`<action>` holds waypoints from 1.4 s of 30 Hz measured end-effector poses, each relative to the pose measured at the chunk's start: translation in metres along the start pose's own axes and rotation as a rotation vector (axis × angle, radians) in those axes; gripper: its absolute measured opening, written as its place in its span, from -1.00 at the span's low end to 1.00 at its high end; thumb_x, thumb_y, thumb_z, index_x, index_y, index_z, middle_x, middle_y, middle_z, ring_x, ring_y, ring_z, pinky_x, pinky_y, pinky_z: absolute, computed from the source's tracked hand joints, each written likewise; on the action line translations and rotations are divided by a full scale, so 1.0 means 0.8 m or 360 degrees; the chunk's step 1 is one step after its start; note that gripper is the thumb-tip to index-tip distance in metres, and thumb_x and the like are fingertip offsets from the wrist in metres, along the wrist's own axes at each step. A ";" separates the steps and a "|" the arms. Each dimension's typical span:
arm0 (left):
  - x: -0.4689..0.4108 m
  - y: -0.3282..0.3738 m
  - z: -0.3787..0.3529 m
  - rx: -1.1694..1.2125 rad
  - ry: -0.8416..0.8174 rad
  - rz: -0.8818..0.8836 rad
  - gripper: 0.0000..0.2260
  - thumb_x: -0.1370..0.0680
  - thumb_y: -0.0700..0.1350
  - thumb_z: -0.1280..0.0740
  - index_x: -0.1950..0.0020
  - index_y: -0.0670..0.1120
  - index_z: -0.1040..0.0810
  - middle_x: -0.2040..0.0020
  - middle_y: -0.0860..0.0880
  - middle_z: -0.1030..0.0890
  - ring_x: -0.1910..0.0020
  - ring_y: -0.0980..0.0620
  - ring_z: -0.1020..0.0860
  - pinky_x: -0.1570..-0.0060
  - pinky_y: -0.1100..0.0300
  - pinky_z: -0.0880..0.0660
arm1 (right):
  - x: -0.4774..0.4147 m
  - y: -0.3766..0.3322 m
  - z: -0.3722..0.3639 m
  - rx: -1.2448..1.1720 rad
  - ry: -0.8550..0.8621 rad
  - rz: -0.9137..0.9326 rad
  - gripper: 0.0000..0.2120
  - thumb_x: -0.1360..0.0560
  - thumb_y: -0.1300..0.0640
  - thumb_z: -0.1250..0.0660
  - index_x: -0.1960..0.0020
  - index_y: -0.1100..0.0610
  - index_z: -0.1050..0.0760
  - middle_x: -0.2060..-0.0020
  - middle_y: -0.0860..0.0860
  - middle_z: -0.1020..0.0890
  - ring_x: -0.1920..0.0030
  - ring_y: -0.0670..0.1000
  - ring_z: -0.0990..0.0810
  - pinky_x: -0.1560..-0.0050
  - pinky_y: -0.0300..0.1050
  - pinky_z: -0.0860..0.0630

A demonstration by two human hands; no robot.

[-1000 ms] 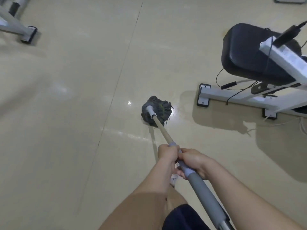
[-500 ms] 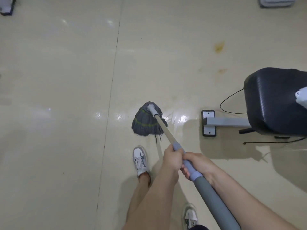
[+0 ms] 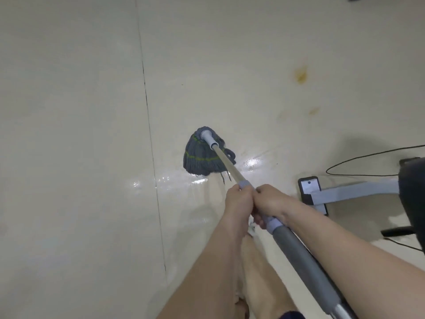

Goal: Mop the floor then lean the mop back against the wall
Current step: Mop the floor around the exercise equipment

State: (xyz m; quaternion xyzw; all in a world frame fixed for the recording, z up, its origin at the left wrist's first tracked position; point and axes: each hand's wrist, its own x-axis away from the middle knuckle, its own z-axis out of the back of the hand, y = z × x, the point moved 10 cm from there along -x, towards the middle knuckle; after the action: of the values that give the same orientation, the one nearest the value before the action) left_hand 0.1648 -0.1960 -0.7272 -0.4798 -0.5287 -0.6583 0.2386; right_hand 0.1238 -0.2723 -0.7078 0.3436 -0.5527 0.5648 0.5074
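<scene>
Now both hands clasp the mop handle, left hand ahead of right hand. Its long axis slants from lower right up-left, its head lying on the wet floor.

The floor looks smooth and glossy, cream, with wet bright glints near the centre and a yellowish stain at upper right. The mop head is matt grey yarn with green stitching, rough and stringy. Its socket seems smooth grey plastic. The pole just below it looks like pale wood or painted metal, hard to tell in the blur. The grip at lower right is matt grey foam, ending in shiny metal. The frame at right is painted metal, satin grey.
</scene>
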 end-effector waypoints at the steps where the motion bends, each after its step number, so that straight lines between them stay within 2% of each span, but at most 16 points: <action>1: -0.013 0.012 -0.002 -0.0020 -0.0017 0.0013 -0.86 -0.57 -0.21 -0.17 0.17 -0.16 -0.43 0.37 -0.08 -0.41 0.55 0.01 -0.36 0.55 0.31 -0.26 | -0.007 -0.007 0.000 -0.0250 -0.0061 -0.0047 -0.76 -0.60 0.19 -0.12 0.21 0.25 -0.35 0.54 0.11 -0.38 0.65 -0.01 -0.30 0.57 -0.30 -0.29; 4: -0.054 0.055 -0.008 -0.0109 0.0023 0.0044 -0.87 -0.54 -0.21 -0.21 0.22 -0.12 -0.39 0.39 -0.05 -0.39 0.53 0.01 -0.32 0.54 0.30 -0.25 | -0.030 -0.040 0.011 -0.0627 -0.0175 -0.0086 -0.72 -0.57 0.22 -0.12 0.31 0.20 -0.31 0.54 0.10 -0.38 0.67 -0.02 -0.29 0.61 -0.36 -0.26; 8: -0.117 0.147 -0.020 -0.0186 0.0088 0.0006 -0.98 -0.49 -0.24 -0.28 0.14 -0.16 -0.48 0.31 -0.12 -0.45 0.46 -0.04 -0.37 0.43 0.21 -0.34 | -0.076 -0.128 0.053 -0.0606 -0.0113 -0.0017 -0.72 -0.60 0.20 -0.12 0.29 0.18 -0.32 0.50 0.06 -0.34 0.59 -0.01 -0.28 0.58 -0.32 -0.23; 10: -0.147 0.183 -0.028 -0.0141 0.0110 0.0003 -0.74 -0.50 -0.23 -0.35 -0.18 -0.22 -0.56 0.11 -0.12 -0.60 0.26 -0.04 -0.53 0.20 0.18 -0.51 | -0.098 -0.182 0.076 -0.0117 -0.0058 0.0131 -0.92 -0.59 0.22 -0.14 0.07 0.16 -0.35 0.38 0.05 -0.37 0.42 0.04 -0.39 0.47 -0.25 -0.32; 12: -0.166 0.209 -0.033 -0.0157 0.0115 0.0031 -0.57 -0.50 -0.14 -0.44 -0.35 -0.15 -0.49 -0.13 -0.11 -0.65 0.01 -0.06 -0.64 -0.04 0.13 -0.57 | -0.111 -0.231 0.102 0.0592 0.0186 0.0345 -0.73 -0.55 0.28 -0.15 -0.23 0.10 -0.33 0.16 0.06 -0.49 0.15 0.12 -0.52 0.31 -0.15 -0.39; 14: -0.183 0.252 -0.041 -0.0356 0.0075 -0.0092 -0.83 -0.51 -0.07 -0.44 -0.04 -0.10 -0.55 0.03 -0.07 -0.65 0.11 -0.07 -0.61 0.07 0.16 -0.51 | -0.117 -0.272 0.117 0.1030 0.0305 0.0457 -0.62 -0.53 0.29 -0.13 -0.35 0.19 -0.25 -0.04 0.11 -0.56 -0.02 0.15 -0.57 0.18 -0.10 -0.42; 16: -0.197 0.290 -0.043 -0.0604 0.0036 -0.0258 -0.78 -0.57 -0.06 -0.36 0.17 -0.19 -0.50 0.24 -0.10 -0.54 0.24 -0.04 -0.44 0.19 0.16 -0.36 | -0.130 -0.300 0.126 0.1126 0.0282 0.0475 -0.67 -0.54 0.27 -0.12 -0.30 0.21 -0.29 -0.03 0.15 -0.59 0.07 0.15 -0.59 0.25 -0.08 -0.44; 19: -0.218 0.328 -0.035 -0.0876 0.0020 -0.0424 -0.71 -0.61 -0.08 -0.25 0.31 -0.10 -0.41 0.37 0.00 -0.46 0.35 0.03 -0.37 0.25 0.15 -0.30 | -0.147 -0.321 0.121 0.0498 -0.0023 0.0283 -0.84 -0.63 0.13 -0.07 -0.07 0.16 -0.38 0.29 0.16 -0.56 0.44 0.08 -0.50 0.48 -0.20 -0.39; 21: -0.230 0.350 -0.024 -0.0756 0.0060 -0.0424 -0.75 -0.58 -0.05 -0.21 0.28 -0.10 -0.42 0.37 0.01 -0.45 0.35 0.04 -0.39 0.23 0.11 -0.35 | -0.154 -0.335 0.111 -0.0044 -0.0156 0.0060 -0.72 -0.65 0.00 -0.05 0.02 0.17 -0.40 0.45 0.10 -0.40 0.59 -0.02 -0.34 0.57 -0.32 -0.28; 24: -0.261 0.387 -0.010 -0.0472 0.0130 -0.0311 -0.80 -0.58 -0.05 -0.17 0.19 -0.12 -0.42 0.32 -0.04 -0.47 0.34 0.02 -0.42 0.23 0.03 -0.42 | -0.172 -0.376 0.095 -0.0372 -0.0338 -0.0108 -0.68 -0.63 -0.03 -0.09 0.18 0.16 -0.34 0.47 0.06 -0.34 0.64 -0.07 -0.28 0.58 -0.37 -0.21; 28: -0.330 0.469 0.004 -0.0327 0.0210 -0.0207 -0.90 -0.54 -0.26 -0.18 0.17 -0.13 -0.39 0.37 -0.05 -0.42 0.46 0.04 -0.38 0.48 0.25 -0.34 | -0.214 -0.468 0.102 -0.0622 -0.0266 -0.0132 -0.65 -0.64 0.04 -0.14 0.29 0.12 -0.23 0.46 0.04 -0.27 0.66 -0.10 -0.22 0.64 -0.41 -0.16; 30: -0.369 0.506 0.019 -0.0221 0.0268 -0.0123 -0.90 -0.48 -0.33 -0.21 0.20 -0.17 -0.40 0.37 -0.10 -0.40 0.41 -0.02 -0.36 0.42 0.22 -0.32 | -0.240 -0.524 0.104 -0.0354 -0.0252 0.0035 -0.67 -0.63 0.09 -0.13 0.30 0.12 -0.22 0.46 0.03 -0.24 0.57 -0.06 -0.22 0.59 -0.36 -0.18; 32: -0.405 0.532 0.029 -0.0236 0.0288 -0.0016 -0.91 -0.48 -0.36 -0.25 0.20 -0.22 -0.46 0.35 -0.13 -0.46 0.36 -0.05 -0.38 0.38 0.17 -0.35 | -0.264 -0.572 0.108 0.0384 -0.0195 0.0283 -0.71 -0.60 0.23 -0.10 0.29 0.14 -0.25 0.42 0.02 -0.30 0.46 0.00 -0.31 0.48 -0.22 -0.27; 35: -0.448 0.562 0.014 -0.0308 0.0247 0.0060 -0.93 -0.43 -0.27 -0.39 0.19 -0.28 -0.55 0.31 -0.19 -0.59 0.32 -0.11 -0.53 0.21 0.08 -0.56 | -0.276 -0.619 0.152 0.1166 0.0196 0.0543 -0.95 -0.57 0.24 -0.14 -0.02 0.17 -0.33 0.22 0.03 -0.45 0.26 0.11 -0.38 0.30 -0.11 -0.27; 38: -0.468 0.573 -0.041 -0.0548 0.0219 0.0108 -0.73 -0.25 -0.07 -0.43 0.18 -0.24 -0.58 0.19 -0.21 -0.67 0.22 -0.16 -0.66 0.06 -0.01 -0.64 | -0.291 -0.607 0.212 0.1268 0.0315 0.0447 -0.83 -0.60 0.07 -0.14 -0.12 0.14 -0.32 0.18 0.08 -0.47 0.23 0.13 -0.41 0.31 -0.07 -0.31; 42: -0.447 0.558 -0.131 -0.0968 0.0077 0.0083 -0.79 -0.46 -0.06 -0.44 0.11 -0.20 -0.55 0.13 -0.15 -0.65 0.10 -0.18 -0.66 0.09 0.04 -0.63 | -0.284 -0.545 0.284 0.1083 0.0290 0.0197 -0.74 -0.61 -0.14 -0.05 0.04 0.05 -0.25 0.26 0.02 -0.50 0.24 0.15 -0.48 0.23 -0.02 -0.42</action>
State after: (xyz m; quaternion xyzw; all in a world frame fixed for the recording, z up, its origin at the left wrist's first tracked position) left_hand 0.6441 -0.5081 -0.8324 -0.5268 -0.2892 -0.7912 0.1133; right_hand 0.5566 -0.5919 -0.7685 0.4069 -0.3052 0.7746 0.3758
